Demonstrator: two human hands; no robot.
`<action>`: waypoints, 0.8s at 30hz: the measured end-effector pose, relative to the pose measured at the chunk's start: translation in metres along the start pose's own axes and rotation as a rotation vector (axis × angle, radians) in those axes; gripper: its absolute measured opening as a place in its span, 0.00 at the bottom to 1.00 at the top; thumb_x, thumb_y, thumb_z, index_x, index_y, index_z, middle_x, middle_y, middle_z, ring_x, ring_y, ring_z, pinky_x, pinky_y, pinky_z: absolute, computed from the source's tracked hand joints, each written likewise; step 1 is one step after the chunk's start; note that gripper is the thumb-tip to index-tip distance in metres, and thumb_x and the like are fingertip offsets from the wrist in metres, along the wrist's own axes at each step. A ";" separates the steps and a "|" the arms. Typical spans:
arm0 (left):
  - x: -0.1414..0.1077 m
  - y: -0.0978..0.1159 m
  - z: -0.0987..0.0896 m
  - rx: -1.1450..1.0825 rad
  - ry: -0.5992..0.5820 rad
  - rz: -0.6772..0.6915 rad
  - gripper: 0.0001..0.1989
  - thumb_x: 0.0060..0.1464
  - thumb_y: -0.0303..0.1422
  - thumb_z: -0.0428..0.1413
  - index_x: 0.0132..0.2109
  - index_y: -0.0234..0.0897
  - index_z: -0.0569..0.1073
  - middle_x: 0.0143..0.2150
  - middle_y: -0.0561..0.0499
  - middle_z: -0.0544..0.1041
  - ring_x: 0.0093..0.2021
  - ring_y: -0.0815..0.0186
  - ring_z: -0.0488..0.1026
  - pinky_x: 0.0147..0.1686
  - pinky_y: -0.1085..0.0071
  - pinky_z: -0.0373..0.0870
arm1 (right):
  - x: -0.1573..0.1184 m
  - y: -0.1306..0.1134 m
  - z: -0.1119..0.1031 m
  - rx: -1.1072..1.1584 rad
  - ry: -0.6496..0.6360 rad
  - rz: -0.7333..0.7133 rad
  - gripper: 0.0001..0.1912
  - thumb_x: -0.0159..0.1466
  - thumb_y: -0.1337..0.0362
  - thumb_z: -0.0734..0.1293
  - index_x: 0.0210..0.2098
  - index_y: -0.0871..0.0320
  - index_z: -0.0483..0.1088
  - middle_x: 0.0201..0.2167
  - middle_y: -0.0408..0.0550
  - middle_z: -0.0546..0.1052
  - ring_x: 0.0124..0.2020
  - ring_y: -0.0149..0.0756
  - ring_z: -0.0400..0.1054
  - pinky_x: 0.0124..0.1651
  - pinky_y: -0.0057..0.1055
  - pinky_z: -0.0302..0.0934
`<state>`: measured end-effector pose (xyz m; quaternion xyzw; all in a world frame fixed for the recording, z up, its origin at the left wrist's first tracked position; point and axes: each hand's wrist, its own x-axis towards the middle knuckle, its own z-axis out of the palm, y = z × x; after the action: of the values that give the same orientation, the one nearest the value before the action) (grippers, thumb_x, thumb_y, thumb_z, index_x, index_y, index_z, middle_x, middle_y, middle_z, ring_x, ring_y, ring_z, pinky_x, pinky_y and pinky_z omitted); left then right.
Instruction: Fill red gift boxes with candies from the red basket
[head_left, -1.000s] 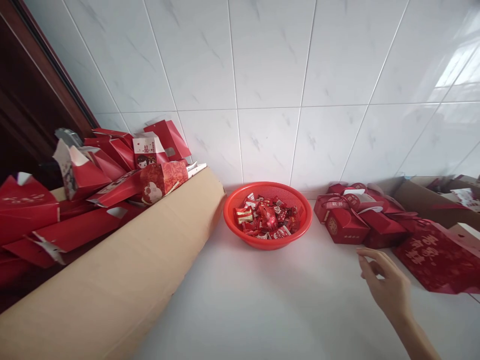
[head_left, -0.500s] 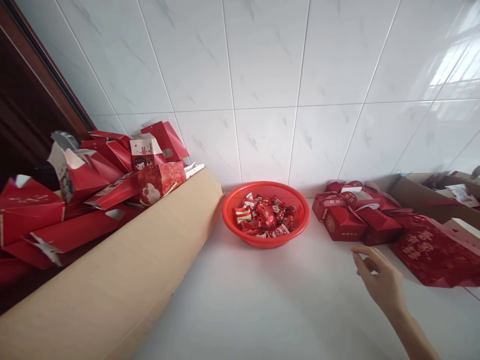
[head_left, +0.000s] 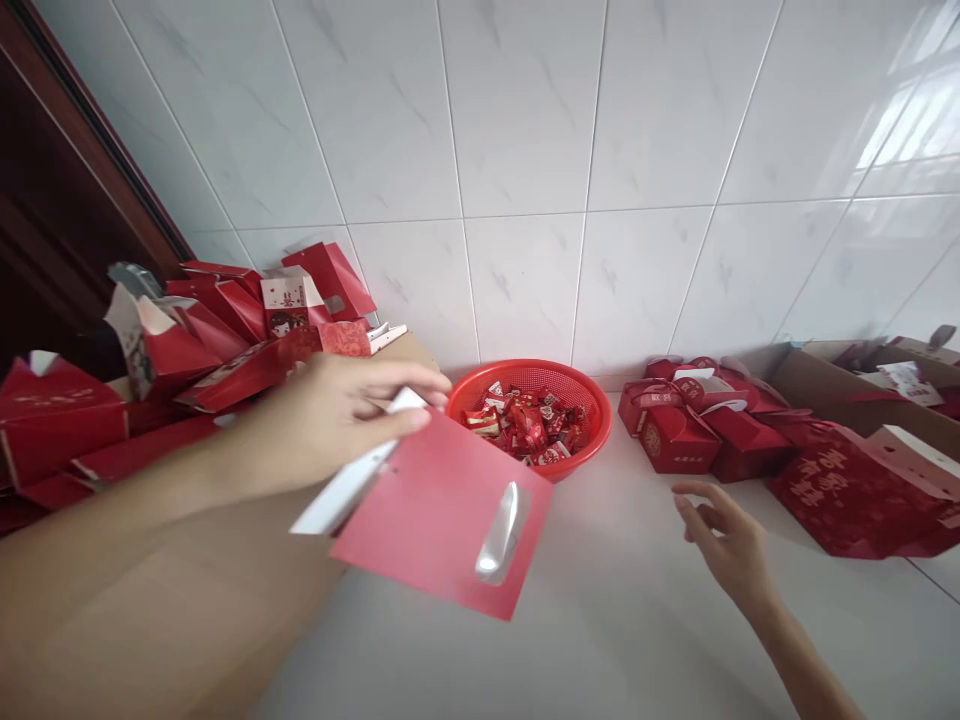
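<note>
My left hand (head_left: pixel 341 415) pinches the upper edge of a flattened red gift box (head_left: pixel 442 510), thumb on one side and fingers on the other. The box has a white flap and a shiny oval window. It hangs tilted in front of a red plastic basket (head_left: pixel 592 440) and covers part of its rim. Wrapped sweets (head_left: pixel 529 415) lie in that basket. My right hand (head_left: pixel 724 540) hovers over the white tabletop (head_left: pixel 622 620) at the right, fingers curled and apart from the thumb, with nothing in them. Nearest to it are several closed red gift boxes (head_left: pixel 679 440).
On the left, a large cardboard box (head_left: pixel 225 610) holds several unfilled red gift boxes (head_left: pixel 64 410). A larger red box with gold writing (head_left: pixel 862 490) stands at the right, with an open cardboard carton (head_left: pixel 817 385) behind it. White wall tiles (head_left: pixel 525 120) rise behind the table.
My left hand has come into view from the left with a flattened red gift box in it. My right hand has shifted slightly left. The view has turned a little.
</note>
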<state>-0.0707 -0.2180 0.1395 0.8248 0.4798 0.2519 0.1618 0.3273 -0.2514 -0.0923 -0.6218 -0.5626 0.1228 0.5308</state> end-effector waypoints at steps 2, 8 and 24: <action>0.020 0.001 0.021 -0.104 -0.201 0.001 0.19 0.59 0.38 0.55 0.53 0.35 0.77 0.42 0.55 0.82 0.33 0.71 0.77 0.37 0.75 0.75 | -0.006 -0.008 0.009 0.069 -0.142 0.028 0.16 0.64 0.49 0.64 0.40 0.55 0.73 0.14 0.35 0.64 0.18 0.34 0.66 0.24 0.29 0.65; 0.044 -0.007 0.076 -0.094 -0.456 0.182 0.15 0.55 0.29 0.56 0.49 0.39 0.79 0.45 0.52 0.82 0.44 0.65 0.77 0.41 0.75 0.72 | -0.031 -0.035 0.049 0.276 -0.608 -0.034 0.28 0.63 0.50 0.68 0.59 0.52 0.64 0.49 0.53 0.77 0.24 0.29 0.68 0.30 0.30 0.67; 0.117 0.009 0.177 -0.464 -1.069 0.074 0.23 0.49 0.50 0.66 0.47 0.39 0.80 0.43 0.49 0.82 0.40 0.64 0.77 0.36 0.72 0.70 | -0.049 -0.021 0.082 0.451 -0.761 -0.062 0.23 0.59 0.57 0.71 0.52 0.56 0.69 0.40 0.48 0.76 0.33 0.36 0.70 0.33 0.30 0.65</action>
<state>0.0847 -0.1251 0.0291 0.7967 0.2346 -0.0952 0.5488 0.2374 -0.2533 -0.1308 -0.3836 -0.6955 0.4467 0.4118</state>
